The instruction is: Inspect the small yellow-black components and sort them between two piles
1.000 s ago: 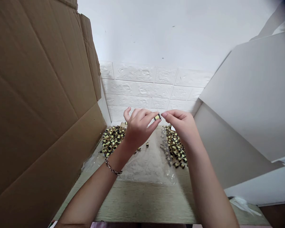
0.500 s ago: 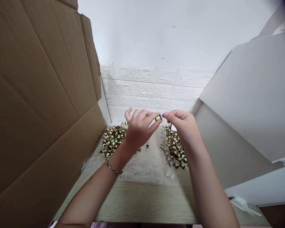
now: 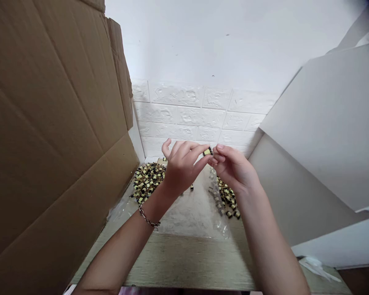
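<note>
Head view: left hand [image 3: 182,164] pinches a yellow-black part [image 3: 207,151] toward the desk's [image 3: 184,262] far edge. Right hand [image 3: 234,167] has just rolled palm-showing beside it, hold unclear; same part still being worked, apparently.

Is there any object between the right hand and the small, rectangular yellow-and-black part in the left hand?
Nothing visible stands in the way. The left hand pinches the small, rectangular yellow-and-black part, and the right hand is close beside it; whether they touch is unclear.
</note>
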`<state>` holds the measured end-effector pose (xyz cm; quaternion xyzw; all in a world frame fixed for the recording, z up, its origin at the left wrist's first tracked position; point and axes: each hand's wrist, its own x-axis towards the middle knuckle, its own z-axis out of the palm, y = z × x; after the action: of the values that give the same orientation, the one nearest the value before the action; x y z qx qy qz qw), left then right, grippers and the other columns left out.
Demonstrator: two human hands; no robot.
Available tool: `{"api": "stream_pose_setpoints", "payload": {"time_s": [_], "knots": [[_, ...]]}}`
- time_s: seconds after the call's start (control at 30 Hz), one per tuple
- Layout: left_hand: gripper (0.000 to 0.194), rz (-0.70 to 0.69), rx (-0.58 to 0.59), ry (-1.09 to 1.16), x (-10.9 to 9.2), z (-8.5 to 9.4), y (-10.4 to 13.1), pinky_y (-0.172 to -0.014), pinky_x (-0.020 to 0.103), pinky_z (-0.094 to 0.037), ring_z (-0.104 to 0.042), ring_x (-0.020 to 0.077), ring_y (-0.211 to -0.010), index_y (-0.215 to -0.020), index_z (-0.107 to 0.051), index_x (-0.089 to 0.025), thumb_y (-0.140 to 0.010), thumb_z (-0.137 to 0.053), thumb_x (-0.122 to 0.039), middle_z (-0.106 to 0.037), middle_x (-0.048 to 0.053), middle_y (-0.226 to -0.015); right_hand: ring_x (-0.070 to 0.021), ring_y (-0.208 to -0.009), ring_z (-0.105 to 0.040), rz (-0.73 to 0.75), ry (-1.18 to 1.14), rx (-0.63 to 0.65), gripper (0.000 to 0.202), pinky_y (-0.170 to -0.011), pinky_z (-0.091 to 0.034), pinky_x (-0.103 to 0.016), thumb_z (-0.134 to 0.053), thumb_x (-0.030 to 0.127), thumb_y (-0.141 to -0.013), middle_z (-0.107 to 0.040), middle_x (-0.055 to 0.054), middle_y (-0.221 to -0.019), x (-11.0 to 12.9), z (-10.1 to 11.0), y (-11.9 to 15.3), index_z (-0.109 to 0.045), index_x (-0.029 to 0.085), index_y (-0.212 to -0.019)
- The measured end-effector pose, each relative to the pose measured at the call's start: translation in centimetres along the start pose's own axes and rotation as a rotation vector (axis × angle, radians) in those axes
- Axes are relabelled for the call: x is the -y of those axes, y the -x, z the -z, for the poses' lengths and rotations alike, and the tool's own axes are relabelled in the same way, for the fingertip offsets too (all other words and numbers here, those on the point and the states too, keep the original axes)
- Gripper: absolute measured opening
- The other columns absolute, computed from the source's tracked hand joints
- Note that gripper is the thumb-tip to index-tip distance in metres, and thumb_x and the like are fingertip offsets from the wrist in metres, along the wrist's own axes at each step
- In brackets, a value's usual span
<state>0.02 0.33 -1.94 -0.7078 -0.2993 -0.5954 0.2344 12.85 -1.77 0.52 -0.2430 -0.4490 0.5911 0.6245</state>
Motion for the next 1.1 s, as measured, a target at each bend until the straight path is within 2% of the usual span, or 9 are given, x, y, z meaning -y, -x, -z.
{"api": "stream_pose_setpoints", "payload": {"time_s": [0.1, 0.2, 0.3, 0.47, 0.57, 0.73, 0.9, 1.1], "knots": [[0.013, -0.012, -0.007, 0.009, 0.1, 0.1, 0.0, -0.093, 0.036, -0.020, -0.054, 0.0124, -0.073, -0.087, -0.059, -0.024, -0.076, -0.056, -0.029, -0.061, -0.002, -0.074, -0.0046, -0.049, -0.036, -0.134, -0.123, 0.007, 0.014, -0.057, -0.038, -0.019, -0.065, 0.022, -0.063, -0.033, 0.007, -0.047, -0.1, -0.2, 0.1, -0.055, 0.016, -0.057], [0.013, -0.026, -0.009, 0.014, 0.1, 0.2, 0.0, -0.093, 0.036, -0.020, -0.054, 0.0126, -0.073, -0.088, -0.059, -0.025, -0.075, -0.057, -0.029, -0.061, -0.002, -0.074, -0.0052, -0.050, -0.039, -0.180, -0.137, 0.009, 0.015, -0.059, -0.039, -0.020, -0.065, 0.024, -0.064, -0.032, 0.007, -0.046, -0.3, -0.1, 0.0, -0.054, 0.016, -0.058], [0.014, -0.025, -0.012, 0.007, 0.2, 0.1, 0.0, -0.093, 0.036, -0.019, -0.054, 0.0123, -0.073, -0.087, -0.058, -0.025, -0.074, -0.058, -0.030, -0.061, -0.002, -0.073, -0.0054, -0.050, -0.037, -0.061, -0.024, -0.024, 0.014, -0.057, -0.037, -0.020, -0.065, 0.024, -0.063, -0.037, 0.006, -0.048, -0.6, 0.0, -0.1, -0.055, 0.016, -0.057], [0.014, -0.029, -0.008, -0.016, 0.1, -0.1, -0.1, -0.093, 0.037, -0.017, -0.054, 0.0116, -0.072, -0.085, -0.058, -0.025, -0.075, -0.057, -0.034, -0.061, -0.004, -0.072, -0.0078, -0.058, -0.043, 0.283, 0.427, -0.169, 0.027, -0.061, -0.034, -0.022, -0.062, 0.027, -0.068, -0.045, 0.003, -0.052, -0.6, 0.3, 0.0, -0.049, 0.015, -0.048], [0.014, -0.041, 0.004, -0.029, 0.0, 0.0, -0.1, -0.093, 0.037, -0.017, -0.054, 0.0118, -0.072, -0.084, -0.059, -0.025, -0.076, -0.055, -0.035, -0.061, -0.003, -0.072, -0.0075, -0.056, -0.039, 0.331, 0.606, -0.236, 0.028, -0.057, -0.032, -0.022, -0.061, 0.032, -0.070, -0.042, 0.004, -0.051, -0.3, 0.3, 0.4, -0.049, 0.015, -0.051], [0.016, -0.055, 0.026, -0.029, 0.0, 0.1, -0.1, -0.093, 0.037, -0.018, -0.054, 0.0122, -0.072, -0.085, -0.059, -0.024, -0.077, -0.054, -0.037, -0.062, -0.003, -0.072, -0.0067, -0.051, -0.035, 0.369, 0.757, -0.244, 0.027, -0.052, -0.029, -0.022, -0.059, 0.035, -0.072, -0.041, 0.005, -0.051, 0.1, 0.2, 0.7, -0.051, 0.015, -0.054], [0.016, -0.061, 0.031, -0.024, 0.1, 0.1, -0.1, -0.094, 0.037, -0.018, -0.054, 0.0118, -0.071, -0.084, -0.060, -0.025, -0.077, -0.054, -0.037, -0.062, -0.003, -0.071, -0.0066, -0.052, -0.038, 0.429, 0.851, -0.218, 0.024, -0.056, -0.033, -0.022, -0.057, 0.033, -0.073, -0.044, 0.005, -0.053, 0.3, 0.2, 0.8, -0.053, 0.016, -0.057], [0.015, -0.080, 0.058, -0.041, 0.1, 0.1, -0.1, -0.095, 0.037, -0.017, -0.053, 0.0113, -0.070, -0.082, -0.060, -0.024, -0.076, -0.054, -0.037, -0.061, -0.004, -0.069, -0.0087, -0.055, -0.045, 0.541, 1.095, -0.267, 0.023, -0.060, -0.035, -0.024, -0.055, 0.033, -0.075, -0.050, 0.004, -0.055, 0.6, 0.1, 1.1, -0.055, 0.016, -0.058]]}}
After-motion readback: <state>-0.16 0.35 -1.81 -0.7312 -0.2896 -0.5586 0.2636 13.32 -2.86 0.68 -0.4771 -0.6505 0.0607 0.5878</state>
